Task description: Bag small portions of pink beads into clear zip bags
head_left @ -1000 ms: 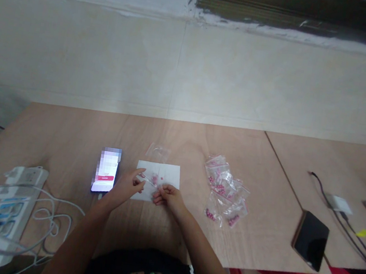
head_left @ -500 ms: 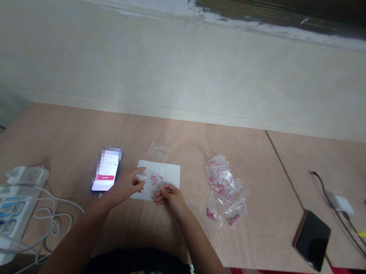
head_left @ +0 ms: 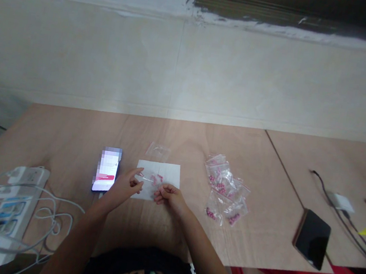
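A small clear plastic bag [head_left: 149, 178] with a few pink beads [head_left: 157, 179] in it is over a white sheet of paper [head_left: 171, 171]. My right hand [head_left: 168, 194] pinches the bag's lower right side between thumb and curled fingers. On the other side, my left hand [head_left: 130, 182] has its index finger and thumb spread apart at the bag's left edge. Whether those fingertips touch the plastic, I cannot tell. Behind the paper lies another clear bag [head_left: 157, 151], flat on the table.
Several zip bags of pink beads [head_left: 226, 190] lie in a pile to the right. A lit phone [head_left: 107, 169] is left of the paper. Farther left is a power strip [head_left: 15, 213] with tangled white cables. At the right are a dark phone [head_left: 313, 239] and a white adapter [head_left: 344, 204].
The pink beads in the held bag have shifted slightly. Both hands stay almost where they were.
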`<state>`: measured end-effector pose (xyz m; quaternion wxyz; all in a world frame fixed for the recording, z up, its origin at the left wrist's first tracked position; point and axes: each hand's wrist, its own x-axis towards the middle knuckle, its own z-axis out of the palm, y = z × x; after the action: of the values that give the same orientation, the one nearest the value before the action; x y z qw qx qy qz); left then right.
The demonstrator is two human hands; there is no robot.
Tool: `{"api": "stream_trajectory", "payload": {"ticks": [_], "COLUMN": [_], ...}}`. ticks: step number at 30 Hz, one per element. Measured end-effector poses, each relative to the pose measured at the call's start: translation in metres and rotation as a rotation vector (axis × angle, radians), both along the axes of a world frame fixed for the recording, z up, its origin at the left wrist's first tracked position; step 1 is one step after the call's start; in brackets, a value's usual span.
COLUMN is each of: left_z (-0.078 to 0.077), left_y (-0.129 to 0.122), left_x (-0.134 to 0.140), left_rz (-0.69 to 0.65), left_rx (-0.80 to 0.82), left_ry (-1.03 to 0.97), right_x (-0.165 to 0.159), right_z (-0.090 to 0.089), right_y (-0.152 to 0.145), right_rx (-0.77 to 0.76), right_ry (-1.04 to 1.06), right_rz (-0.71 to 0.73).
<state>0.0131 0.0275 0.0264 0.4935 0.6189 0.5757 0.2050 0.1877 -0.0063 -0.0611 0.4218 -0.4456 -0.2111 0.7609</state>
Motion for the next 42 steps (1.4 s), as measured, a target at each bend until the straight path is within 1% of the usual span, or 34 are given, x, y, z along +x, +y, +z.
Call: {"api": "stream_trajectory", "payload": {"ticks": [4,7,11,14,16,22,27,29,35,39,42], "left_z": [0.003,0.002,0.001,0.001,0.002,-0.002,-0.003,-0.002,0.006,0.012,0.012], "left_y": [0.0,-0.001,-0.007,-0.011,-0.012,-0.01,-0.008,-0.008,-0.008,-0.009,-0.008], "left_x": [0.001,0.0,-0.001,-0.001,-0.001,0.001,-0.002,-0.004,-0.004,-0.006,-0.017], "left_rz": [0.001,0.013,0.035,0.026,0.024,0.016,-0.001,-0.008,-0.018,-0.007,-0.011], "left_rx": [0.016,0.025,0.031,0.018,0.012,0.018,-0.011,-0.024,-0.082,-0.127,-0.171], "left_ry": [0.009,0.008,-0.058,-0.082,-0.086,-0.08,-0.071,-0.07,-0.099,-0.118,-0.148], "right_x": [-0.001,-0.001,0.0,0.001,0.001,-0.004,-0.006,-0.006,-0.003,-0.004,-0.002], "right_z": [-0.003,-0.001,0.01,0.019,0.021,0.017,0.012,0.013,0.023,0.02,0.017], "right_y": [0.001,0.001,0.003,0.007,0.009,0.009,0.006,0.005,0.004,0.004,0.004], "right_rx": [-0.009,-0.017,-0.028,-0.032,-0.042,-0.057,-0.088,-0.094,-0.082,-0.084,-0.05], "right_ry": [0.004,0.018,0.047,0.021,-0.002,0.02,0.036,0.033,0.022,-0.001,-0.033], "right_rz": [-0.012,-0.028,-0.079,-0.135,-0.15,-0.085,-0.074,-0.069,-0.051,-0.072,-0.08]}}
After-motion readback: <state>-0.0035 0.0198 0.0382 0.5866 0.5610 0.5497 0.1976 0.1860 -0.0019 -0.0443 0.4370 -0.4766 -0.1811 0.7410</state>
